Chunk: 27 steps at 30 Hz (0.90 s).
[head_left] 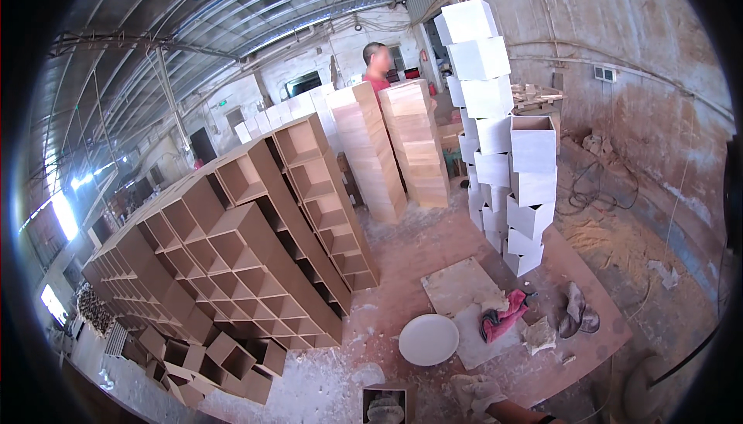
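A small brown open box (410, 404) sits at the near edge of the view, cut off by the lower border, with the left hand (385, 407), in a pale glove, showing within its opening; whether that grip has closed on the box, I cannot tell. Just to the right, the right hand (476, 394), also gloved, is low over the bench (391, 300), its fingers together; what its grip is doing underneath is hidden. Beyond the hands lies a round white dish (428, 340), beside a pale board (462, 286), a pink cloth (503, 317) and a crumpled dark cloth (576, 314). Behind these rise uneven stacks of white boxes (532, 149). Brown boxes (232, 242) are stacked in a big block on the left, with loose boxes (228, 354) tumbled at its foot. Farther back, a person in red (377, 81) is partly hidden by tall pale-wood stacks (416, 141).
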Motion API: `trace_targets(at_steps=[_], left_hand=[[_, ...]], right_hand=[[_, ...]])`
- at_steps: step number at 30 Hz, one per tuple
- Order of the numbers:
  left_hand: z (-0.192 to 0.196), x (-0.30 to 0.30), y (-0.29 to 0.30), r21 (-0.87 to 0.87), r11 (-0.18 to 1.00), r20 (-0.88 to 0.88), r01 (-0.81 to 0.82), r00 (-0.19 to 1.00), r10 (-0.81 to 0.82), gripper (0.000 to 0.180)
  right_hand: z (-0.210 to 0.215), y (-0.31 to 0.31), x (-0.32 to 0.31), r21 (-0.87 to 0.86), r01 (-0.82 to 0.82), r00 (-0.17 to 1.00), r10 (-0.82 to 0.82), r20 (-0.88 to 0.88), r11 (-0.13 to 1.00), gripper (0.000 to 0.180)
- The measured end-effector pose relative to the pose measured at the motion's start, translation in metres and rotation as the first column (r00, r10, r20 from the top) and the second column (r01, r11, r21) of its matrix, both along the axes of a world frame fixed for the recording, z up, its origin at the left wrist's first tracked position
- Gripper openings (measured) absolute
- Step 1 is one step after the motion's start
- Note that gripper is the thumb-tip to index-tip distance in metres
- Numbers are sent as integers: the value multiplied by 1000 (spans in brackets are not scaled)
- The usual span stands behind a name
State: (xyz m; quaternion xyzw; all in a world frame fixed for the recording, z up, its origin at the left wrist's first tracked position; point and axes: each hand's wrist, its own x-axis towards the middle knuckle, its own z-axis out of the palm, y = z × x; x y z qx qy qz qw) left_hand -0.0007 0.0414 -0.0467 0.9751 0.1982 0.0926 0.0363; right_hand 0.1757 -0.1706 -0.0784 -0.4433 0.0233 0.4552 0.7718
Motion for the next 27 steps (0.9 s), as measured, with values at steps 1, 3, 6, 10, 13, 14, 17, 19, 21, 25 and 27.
trace_targets(at_steps=[1,3,6,10,13,14,17,19,21,25,27], left_hand=[[2,0,-1,0,1000,-6,2,1000,-2,32],[4,0,-2,-4,1000,-13,7,1000,-7,32],[8,0,-2,-5,1000,-22,15,1000,-15,31],[13,3,1,-7,1000,-28,28,999,-28,31],[17,7,2,-8,999,-33,44,998,-44,31],[18,8,2,-5,999,-34,47,998,-47,31],[24,7,1,2,998,-30,68,997,-68,30],[30,6,-3,14,996,-27,92,995,-91,30],[34,1,-8,29,992,-21,123,992,-123,30],[43,-1,-10,43,981,-31,190,982,-188,30],[52,-4,-10,87,967,-33,240,971,-238,30]], right_hand=[[1,0,0,7,-5,1000,5,1,1000,27],[3,-1,1,27,-11,1000,11,6,1000,26],[6,0,2,54,-16,1000,15,19,998,25],[8,2,3,113,-7,999,1,46,994,24],[1,5,8,66,65,987,-74,141,996,21],[-8,6,12,1,138,964,-135,228,990,18],[-56,5,31,29,131,945,-134,298,991,15],[-69,5,33,24,183,928,-180,326,983,15],[-63,-4,26,24,237,906,-230,357,971,16],[-37,-4,16,58,81,990,-87,112,995,23],[-36,-10,4,56,64,997,-66,35,996,26]])
